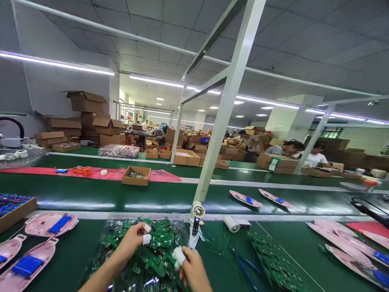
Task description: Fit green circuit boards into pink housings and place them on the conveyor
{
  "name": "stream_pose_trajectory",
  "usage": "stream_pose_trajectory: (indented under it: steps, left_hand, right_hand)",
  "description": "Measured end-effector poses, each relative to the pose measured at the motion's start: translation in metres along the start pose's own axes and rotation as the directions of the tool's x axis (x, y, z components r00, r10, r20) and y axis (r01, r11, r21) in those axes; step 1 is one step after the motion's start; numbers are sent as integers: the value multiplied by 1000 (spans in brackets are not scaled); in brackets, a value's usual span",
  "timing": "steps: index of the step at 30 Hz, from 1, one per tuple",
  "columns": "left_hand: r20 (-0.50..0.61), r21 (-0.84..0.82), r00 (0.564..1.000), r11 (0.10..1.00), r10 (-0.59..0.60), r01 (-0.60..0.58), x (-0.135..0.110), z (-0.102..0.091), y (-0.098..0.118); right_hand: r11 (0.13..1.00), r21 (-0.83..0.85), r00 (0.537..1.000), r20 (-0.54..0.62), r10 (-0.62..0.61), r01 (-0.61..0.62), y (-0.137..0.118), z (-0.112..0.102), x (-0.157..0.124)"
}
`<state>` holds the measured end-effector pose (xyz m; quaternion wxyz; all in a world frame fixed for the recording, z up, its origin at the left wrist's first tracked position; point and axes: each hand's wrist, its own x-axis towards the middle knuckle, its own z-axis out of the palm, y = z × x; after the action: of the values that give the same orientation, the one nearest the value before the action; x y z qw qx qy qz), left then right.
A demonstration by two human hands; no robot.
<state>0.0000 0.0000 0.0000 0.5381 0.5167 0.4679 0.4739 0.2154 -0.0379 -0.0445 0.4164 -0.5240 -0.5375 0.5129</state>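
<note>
A clear plastic bag [118, 227] full of several small green circuit boards [158, 247] lies on the green bench in front of me. My left hand [132, 241], with white tape on its fingertips, reaches into the pile with its fingers pinched on a board. My right hand [191, 269], taped at thumb and finger too, hovers over the pile's right side with its fingers curled; what they hold is hidden.
Pink trays with blue cells [50, 224] lie at left, more pink trays [349, 247] at right. A row of green boards [273, 259] lies right of me. A white frame post [225, 109] rises ahead. Two trays [245, 198] ride the conveyor. Cardboard boxes and seated workers [316, 156] fill the background.
</note>
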Motion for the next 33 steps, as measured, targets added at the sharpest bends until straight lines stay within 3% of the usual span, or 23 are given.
stream_pose_trajectory:
  steps: [7,12,18,25,28,33]
  left_hand:
    - [14,-139,1000,990,-9,11,-36,-14,0]
    - [-6,-250,997,965,-79,75,-57,-40,-9]
    - [-22,-467,992,879,-123,98,-71,-68,-7]
    - [-52,-633,984,768,-172,101,-72,-57,-18]
    - [-150,-644,973,764,-175,39,-69,-62,-24]
    - [-374,-502,919,860,-122,-90,-57,-100,-31]
  right_hand:
    - [992,129,990,142,-19,1,-23,40,12]
    - [979,202,956,291,-41,-19,-40,66,15]
    - [931,338,913,408,-15,-136,-52,100,32]
    - [864,443,863,505,-21,-239,-55,131,39]
    - [828,508,869,492,-53,-237,-60,132,37]
    - [794,589,911,394,-124,-147,-59,117,43]
